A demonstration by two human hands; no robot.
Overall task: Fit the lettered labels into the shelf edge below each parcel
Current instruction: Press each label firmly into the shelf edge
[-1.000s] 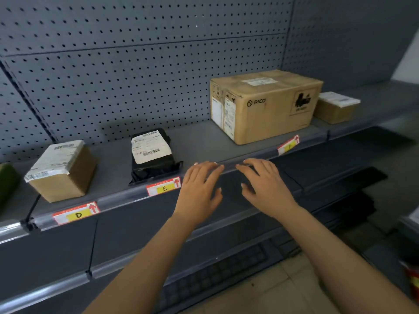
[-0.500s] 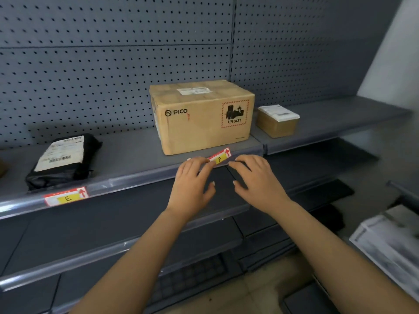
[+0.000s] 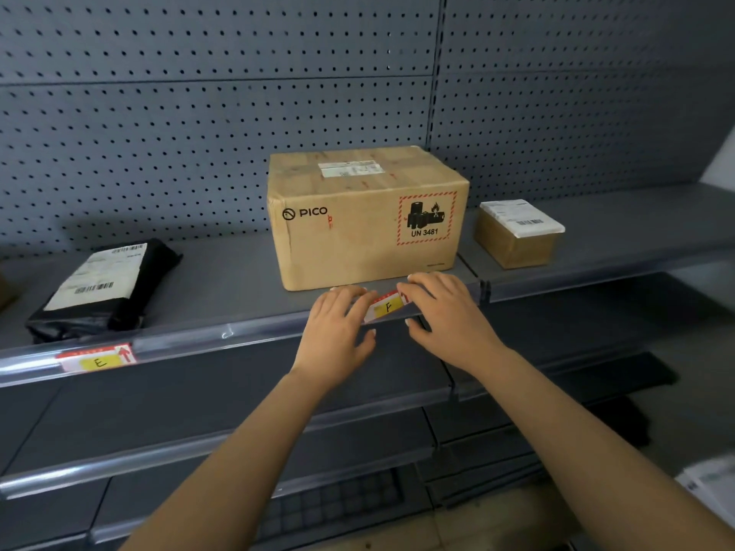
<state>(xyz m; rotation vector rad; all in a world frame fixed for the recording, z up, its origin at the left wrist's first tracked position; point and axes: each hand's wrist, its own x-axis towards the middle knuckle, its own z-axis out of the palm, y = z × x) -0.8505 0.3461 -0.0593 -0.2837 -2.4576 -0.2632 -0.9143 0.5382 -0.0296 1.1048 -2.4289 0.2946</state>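
A white, red and yellow label marked F (image 3: 386, 308) sits tilted at the shelf edge (image 3: 238, 336), right below the large PICO cardboard box (image 3: 368, 216). My left hand (image 3: 338, 332) rests its fingertips on the label's left end. My right hand (image 3: 445, 312) presses its fingers on the right end. Both hands lie flat against the clear edge strip with fingers spread. A label marked E (image 3: 99, 359) sits in the strip at the left, under a black bagged parcel (image 3: 105, 286).
A small cardboard box with a white sticker (image 3: 517, 232) stands on the adjoining shelf at right. Perforated grey back panels rise behind. Lower shelves (image 3: 199, 443) jut out below my arms. White packaging (image 3: 712, 491) lies at bottom right.
The view has swung right, away from labels D and E. Both hands slid right along the edge strip to the F label and now touch its two ends.
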